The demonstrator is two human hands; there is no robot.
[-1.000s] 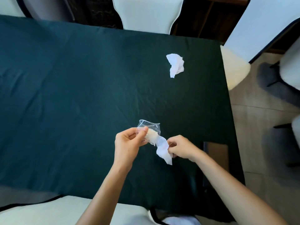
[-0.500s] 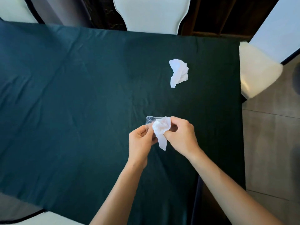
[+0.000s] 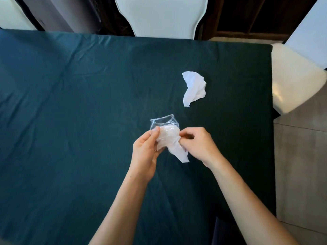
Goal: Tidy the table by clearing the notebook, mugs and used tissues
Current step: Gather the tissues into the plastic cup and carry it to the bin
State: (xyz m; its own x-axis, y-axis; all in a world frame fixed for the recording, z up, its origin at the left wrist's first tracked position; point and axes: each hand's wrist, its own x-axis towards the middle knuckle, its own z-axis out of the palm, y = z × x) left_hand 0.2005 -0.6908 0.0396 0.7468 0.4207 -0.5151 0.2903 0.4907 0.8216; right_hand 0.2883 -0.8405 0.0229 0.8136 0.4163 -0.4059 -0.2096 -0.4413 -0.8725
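Observation:
Over the middle of the dark green tablecloth (image 3: 70, 106), my left hand (image 3: 144, 156) grips a crumpled clear plastic bag (image 3: 162, 120) by its side. A white tissue (image 3: 179, 153) is bunched against or inside the plastic, and its tail hangs out below. My right hand (image 3: 199, 145) pinches that tissue at the bag's right side. A second crumpled white tissue (image 3: 193, 87) lies loose on the cloth, beyond my hands to the right. No notebook or mug is in view.
A white chair back (image 3: 159, 15) stands at the far edge of the table. Another white chair (image 3: 292, 80) sits at the right end, with tiled floor (image 3: 300, 165) beside it. Part of a third chair (image 3: 12, 13) shows at the top left.
My right hand lifted the tissue from below the bag up to its top. Now the wad shows behind the clear plastic, with the tail hanging below. The loose tissue has not moved.

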